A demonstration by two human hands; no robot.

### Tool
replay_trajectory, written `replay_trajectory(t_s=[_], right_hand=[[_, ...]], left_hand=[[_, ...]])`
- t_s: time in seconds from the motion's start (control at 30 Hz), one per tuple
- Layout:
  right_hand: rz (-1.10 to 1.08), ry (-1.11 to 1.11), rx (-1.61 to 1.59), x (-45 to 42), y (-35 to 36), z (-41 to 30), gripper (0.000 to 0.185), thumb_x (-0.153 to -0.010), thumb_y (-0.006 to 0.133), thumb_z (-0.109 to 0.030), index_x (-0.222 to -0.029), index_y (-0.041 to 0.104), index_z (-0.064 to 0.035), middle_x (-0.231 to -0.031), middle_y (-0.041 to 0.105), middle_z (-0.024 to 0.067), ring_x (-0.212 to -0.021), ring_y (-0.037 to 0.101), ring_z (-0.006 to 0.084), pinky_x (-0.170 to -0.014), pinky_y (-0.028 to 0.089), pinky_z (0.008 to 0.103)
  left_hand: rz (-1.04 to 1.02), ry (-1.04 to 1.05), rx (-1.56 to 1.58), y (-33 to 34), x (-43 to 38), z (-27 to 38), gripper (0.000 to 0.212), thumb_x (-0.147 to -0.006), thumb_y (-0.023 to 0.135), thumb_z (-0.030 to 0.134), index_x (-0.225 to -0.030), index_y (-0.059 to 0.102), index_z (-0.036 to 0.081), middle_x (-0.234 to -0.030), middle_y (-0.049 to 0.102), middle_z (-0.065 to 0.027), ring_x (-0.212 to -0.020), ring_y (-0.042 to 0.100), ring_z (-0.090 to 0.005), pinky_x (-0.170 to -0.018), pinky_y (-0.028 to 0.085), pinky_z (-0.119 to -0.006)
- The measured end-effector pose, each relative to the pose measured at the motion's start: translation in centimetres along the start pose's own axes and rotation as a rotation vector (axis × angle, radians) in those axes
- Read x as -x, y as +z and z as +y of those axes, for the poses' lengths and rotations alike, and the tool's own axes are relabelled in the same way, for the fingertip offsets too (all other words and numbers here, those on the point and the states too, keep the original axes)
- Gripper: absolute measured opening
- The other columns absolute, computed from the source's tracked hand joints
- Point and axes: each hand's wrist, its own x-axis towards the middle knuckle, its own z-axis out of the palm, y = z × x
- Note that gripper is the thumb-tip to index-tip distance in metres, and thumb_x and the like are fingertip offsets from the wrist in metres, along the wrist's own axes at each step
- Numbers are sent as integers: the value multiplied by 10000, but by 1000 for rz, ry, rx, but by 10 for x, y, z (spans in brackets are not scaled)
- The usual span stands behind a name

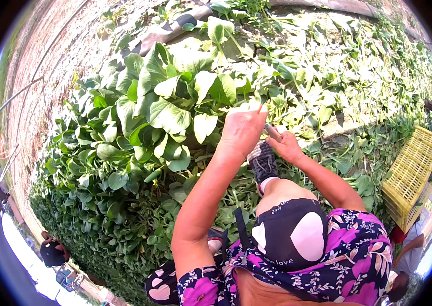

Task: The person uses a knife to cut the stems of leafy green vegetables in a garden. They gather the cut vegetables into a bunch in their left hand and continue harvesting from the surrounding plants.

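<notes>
My left hand [243,124] is closed around the pale stem end of a leafy green plant that looks like bok choy [174,114]. Its broad leaves spread out to the left of the fist. Close by on the right, my right hand [288,147] grips the handle of a small tool [273,132], probably a knife. Its blade is hidden behind the left hand. Both hands are above my dark shoe [262,160].
Dense standing greens [97,183] fill the left side. Cut leaves [338,80] cover the ground at the upper right. Yellow plastic crates [411,172] are stacked at the right, with a person [411,244] beyond them. Another person [53,250] is at the far lower left.
</notes>
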Motion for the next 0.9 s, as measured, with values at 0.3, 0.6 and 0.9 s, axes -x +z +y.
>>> replay_trajectory(t_s=[0.3,0.6,0.9], right_hand=[[-75,-628,273,-45,-2,-11,387,-976,496,-372,-1280,623,-170,-1115,664,92,-763,669,334,-655,550,397],[-308,-311,412,-82,13,-96,389,-1006,473,-402,-1321,567,-194,-883,693,144,-797,672,374,-738,537,463],[-223,-322,531,-86,38,-85,401,-975,494,-366,-891,699,-31,-751,681,213,-729,677,404,-698,533,494]], left_hand=[[31,-597,1,41,75,-97,472,-818,722,240,-1257,573,152,-1266,584,-23,-1032,649,-262,-816,548,-392],[146,-868,161,62,100,-85,403,-793,750,233,-1177,632,206,-1105,632,-43,-914,661,-272,-749,530,-403],[298,-976,365,76,103,-87,336,-762,778,189,-1088,694,176,-744,661,-61,-624,626,-219,-647,517,-374]])
